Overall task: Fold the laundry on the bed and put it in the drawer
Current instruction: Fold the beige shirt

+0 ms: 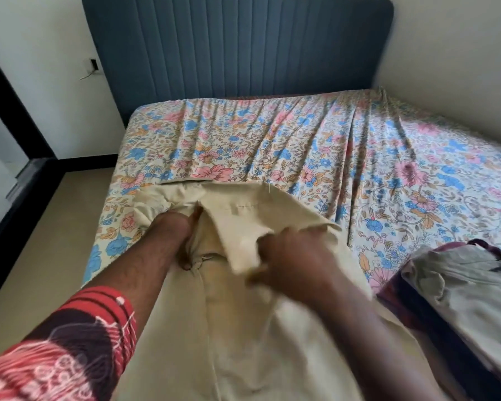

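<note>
- Head view: bed carries beige trousers, long axis running from the headboard end toward the person.
- Pile of clothes at right, untouched.
- Left hand presses the waistband, fingers curled into the cloth.
- Right hand, blurred, pinches a flap; nearer the fold.

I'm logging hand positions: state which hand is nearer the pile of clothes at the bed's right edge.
Right. The right hand grips the beige garment close beside the pile of clothes; the left hand lies farther left.
</note>
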